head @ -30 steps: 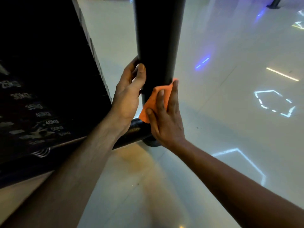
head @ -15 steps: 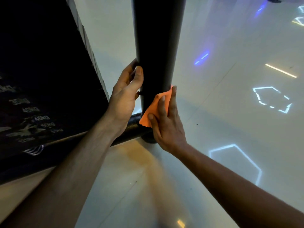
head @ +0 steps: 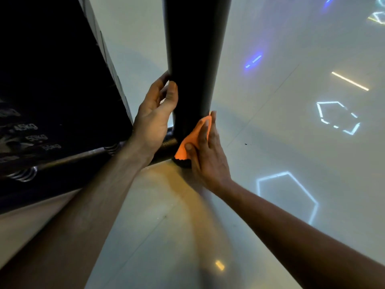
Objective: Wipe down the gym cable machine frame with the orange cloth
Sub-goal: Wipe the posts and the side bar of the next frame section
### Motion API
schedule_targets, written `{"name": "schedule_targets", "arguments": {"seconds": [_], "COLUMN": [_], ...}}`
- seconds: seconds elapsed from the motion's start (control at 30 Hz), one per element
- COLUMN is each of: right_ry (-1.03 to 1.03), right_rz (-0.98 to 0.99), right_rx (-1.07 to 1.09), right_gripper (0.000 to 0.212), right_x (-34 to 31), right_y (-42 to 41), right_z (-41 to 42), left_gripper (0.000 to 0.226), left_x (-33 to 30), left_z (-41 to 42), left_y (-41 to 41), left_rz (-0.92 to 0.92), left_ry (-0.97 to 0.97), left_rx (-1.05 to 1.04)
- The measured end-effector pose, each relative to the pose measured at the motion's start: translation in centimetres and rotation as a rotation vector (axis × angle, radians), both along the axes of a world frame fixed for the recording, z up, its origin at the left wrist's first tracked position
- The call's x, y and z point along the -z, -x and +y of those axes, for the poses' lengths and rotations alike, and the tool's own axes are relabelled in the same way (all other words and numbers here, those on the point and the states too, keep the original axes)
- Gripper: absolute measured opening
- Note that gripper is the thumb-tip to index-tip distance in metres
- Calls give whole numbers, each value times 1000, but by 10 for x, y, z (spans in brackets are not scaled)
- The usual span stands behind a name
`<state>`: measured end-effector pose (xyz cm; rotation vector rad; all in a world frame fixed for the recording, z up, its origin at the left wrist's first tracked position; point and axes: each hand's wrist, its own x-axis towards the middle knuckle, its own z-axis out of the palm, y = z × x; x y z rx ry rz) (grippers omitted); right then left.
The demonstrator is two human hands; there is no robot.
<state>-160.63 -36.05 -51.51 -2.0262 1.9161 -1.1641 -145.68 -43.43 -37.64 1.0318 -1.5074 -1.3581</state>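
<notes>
The glossy pale grey floor [head: 281, 142] fills most of the view and carries reflections of hexagon-shaped white lights and a blue light. On the left stands the dark black weight stack panel [head: 52, 80] of the cable machine, with faint white labels such as 45kg, 50kg and 55kg. In the middle rises the thick round black frame post [head: 193, 59], upright, and its foot meets the floor beside a dark horizontal base bar [head: 83, 157] that runs to the left.

The left hand [head: 152, 119] rests on the left side of the post; its thumb lies along the near face and the fingers curve loosely around the far side, so it holds the post lightly.

The right hand [head: 206, 155] is low on the post, near the foot. Its fingers are straight and together, and they press the small orange cloth [head: 191, 140] flat against the right near side of the post. The cloth lies under the fingers and the thumb, and its lower corner hangs out to the left of the thumb, just above the foot.
</notes>
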Motion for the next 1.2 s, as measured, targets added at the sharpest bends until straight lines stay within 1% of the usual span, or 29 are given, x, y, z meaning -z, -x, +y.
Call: {"name": "schedule_targets", "arguments": {"seconds": [0.1, 0.13, 0.17, 0.23, 0.3, 0.37, 0.4, 0.5, 0.53, 0.57, 0.67, 0.73, 0.8, 0.83, 0.87, 0.93, 0.97, 1.0, 1.03, 1.1, 1.2], "right_ry": [123, 142, 143, 105, 39, 0, 6, 57, 66, 59, -23, -56, -64, -43, -9, 38, 50, 55, 55, 25, -109], "right_rz": [-215, -242, -223, -88, 31, 17, -44, -417, -489, -497, -320, -206, -155, -179, -251, -466, -541, -574, -571, -460, -225], "right_rx": [121, 143, 139, 81, 25, 1, 16, 160, 205, 231, 184, 119, 75, 77, 108, 242, 314, 358, 354, 254, 65], "right_gripper": [95, 96, 100, 107, 110, 105, 101, 88, 87, 90, 106, 109, 105, 102, 100, 93, 91, 92, 95, 101, 105], "right_x": [-28, -30, -27, -6, 18, 27, 26, 12, 8, 6, 16, 22, 22, 21, 17, 10, 3, -2, -4, 4, 15], "right_y": [-24, -29, -31, -22, -5, 1, -4, -38, -47, -51, -30, -12, -7, -11, -20, -48, -62, -72, -73, -49, -4], "right_z": [-16, -21, -22, -19, -13, -8, -8, -17, -21, -24, -22, -19, -15, -14, -15, -22, -25, -27, -27, -19, -5], "left_gripper": [43, 44, 44, 39, 37, 40, 43, 50, 50, 48, 44, 45, 46, 46, 46, 46, 46, 47, 47, 47, 47], "left_x": [6, 7, 8, 12, 21, 34, 42, 58, 61, 62, 66, 67, 64, 64, 65, 65, 63, 61, 59, 56, 56], "left_z": [0, -1, -2, -3, -1, 3, 4, 3, 2, 2, 1, 1, 2, 2, 1, 0, -1, -1, -1, -1, -2], "left_y": [-2, -3, -4, -4, -3, -5, -8, -14, -15, -16, -20, -21, -23, -23, -23, -23, -23, -24, -24, -25, -27], "left_rz": [-24, -24, -25, -14, -18, -26, -32, -76, -90, -97, -103, -103, -106, -102, -94, -80, -82, -89, -90, -69, -67], "left_ry": [6, 21, 32, 40, 23, -3, -8, 7, 12, 2, -17, -41, -70, -73, -76, -93, -96, -97, -101, -124, -163], "left_rx": [35, 40, 38, 25, 32, 58, 72, 110, 117, 115, 103, 119, 112, 107, 114, 123, 122, 120, 117, 117, 116]}}
